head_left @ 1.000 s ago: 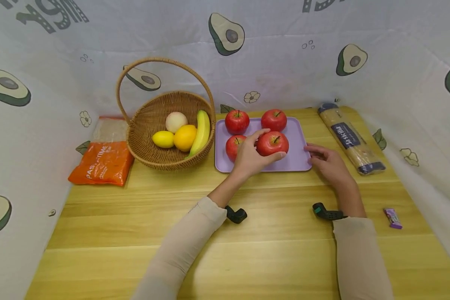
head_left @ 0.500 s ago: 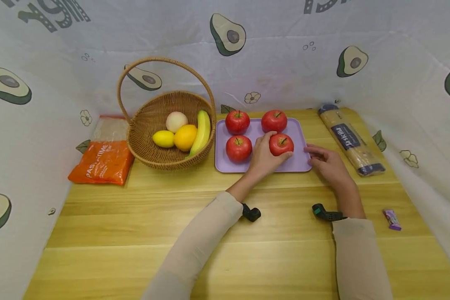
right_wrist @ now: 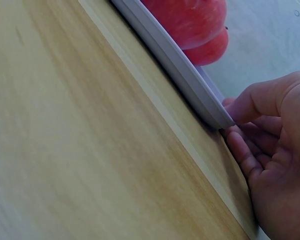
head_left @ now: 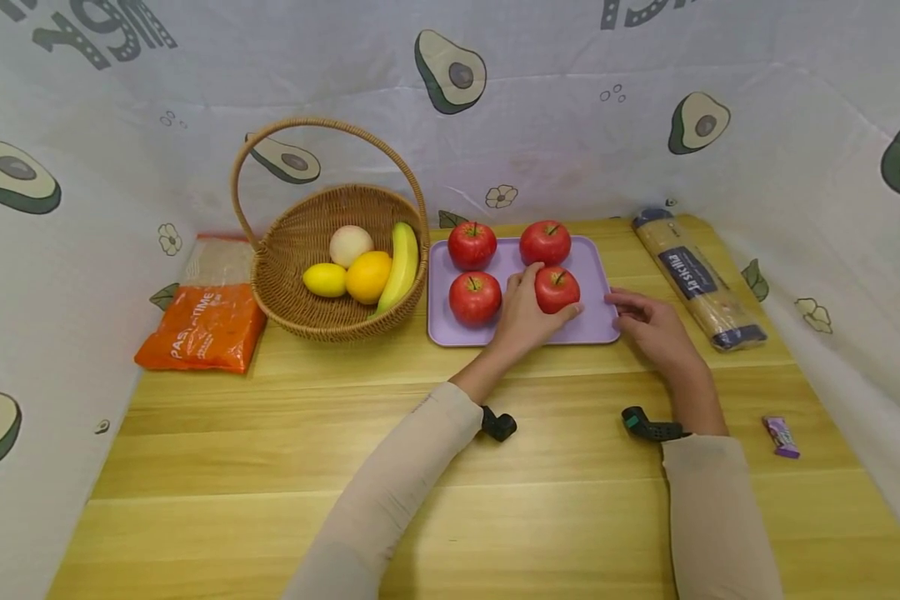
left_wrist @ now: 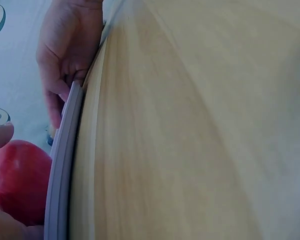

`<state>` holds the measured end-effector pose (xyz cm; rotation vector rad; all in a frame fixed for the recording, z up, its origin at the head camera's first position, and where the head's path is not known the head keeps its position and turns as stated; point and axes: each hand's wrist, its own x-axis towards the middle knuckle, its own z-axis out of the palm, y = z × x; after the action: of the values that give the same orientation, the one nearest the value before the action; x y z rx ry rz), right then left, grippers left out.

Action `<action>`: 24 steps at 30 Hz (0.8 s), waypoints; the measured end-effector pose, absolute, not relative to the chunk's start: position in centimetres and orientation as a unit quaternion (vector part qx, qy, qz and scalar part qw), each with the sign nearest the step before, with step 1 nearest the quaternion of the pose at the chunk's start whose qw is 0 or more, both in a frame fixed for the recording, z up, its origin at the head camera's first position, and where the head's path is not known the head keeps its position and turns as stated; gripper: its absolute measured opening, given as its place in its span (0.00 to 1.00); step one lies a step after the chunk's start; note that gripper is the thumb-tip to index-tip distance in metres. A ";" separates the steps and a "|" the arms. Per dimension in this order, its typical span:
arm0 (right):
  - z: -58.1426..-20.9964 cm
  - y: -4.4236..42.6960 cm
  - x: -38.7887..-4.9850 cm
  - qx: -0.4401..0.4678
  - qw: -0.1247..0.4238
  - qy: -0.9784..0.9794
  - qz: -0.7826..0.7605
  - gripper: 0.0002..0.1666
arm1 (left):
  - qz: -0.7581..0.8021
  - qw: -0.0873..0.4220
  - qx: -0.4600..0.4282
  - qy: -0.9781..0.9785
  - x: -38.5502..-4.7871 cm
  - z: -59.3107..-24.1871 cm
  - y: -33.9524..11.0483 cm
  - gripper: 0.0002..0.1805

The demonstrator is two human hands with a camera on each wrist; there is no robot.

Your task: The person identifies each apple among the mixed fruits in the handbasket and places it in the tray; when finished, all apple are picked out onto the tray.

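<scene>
A red apple sits at the front right of a purple tray, and my left hand holds it between thumb and fingers. In the left wrist view the same apple shows between thumb and fingertips, close behind the tray's rim. My right hand pinches the tray's right edge; the right wrist view shows its thumb on top of the rim and fingers below. Three more red apples share the tray: one at front left, one at back left, one at back right.
Left of the tray, a wicker basket holds a lemon, an orange, a peach-like fruit and a banana. Farther left lies an orange pasta bag. On the right are a pasta pack and a small purple wrapped sweet. A printed cloth hangs behind.
My left hand has carried the apple slightly right and lowered it onto the front right of the tray, uncovering the front-left apple. My right hand has stayed at the tray's edge.
</scene>
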<state>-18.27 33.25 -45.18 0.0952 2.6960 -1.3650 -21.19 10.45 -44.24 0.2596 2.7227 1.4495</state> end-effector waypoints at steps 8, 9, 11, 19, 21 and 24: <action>-45.2 33.4 -18.4 0.029 0.064 0.891 -0.448 0.26 | 0.449 0.040 0.141 0.881 -20.1 -43.1 9.3 0.57; -45.2 33.4 -18.3 0.028 0.063 0.891 -0.449 0.26 | 0.447 0.041 0.149 0.881 -20.0 -42.8 9.1 0.56; -45.2 33.4 -18.3 0.025 0.061 0.891 -0.450 0.26 | 0.447 0.042 0.164 0.878 -19.7 -42.4 8.6 0.55; -45.3 33.4 -18.1 0.016 0.048 0.893 -0.447 0.26 | 0.452 0.041 0.203 0.868 -18.8 -40.8 4.9 0.49; -45.3 33.5 -18.0 0.015 0.046 0.894 -0.445 0.27 | 0.454 0.029 0.215 0.864 -18.7 -40.2 3.5 0.47; -44.9 33.7 -17.9 0.017 0.052 0.896 -0.441 0.28 | 0.469 0.007 0.235 0.852 -18.4 -39.1 1.0 0.43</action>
<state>-17.93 33.68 -44.91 0.0529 2.7247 -1.3422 -18.38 0.97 -39.15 0.7346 2.6638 1.4661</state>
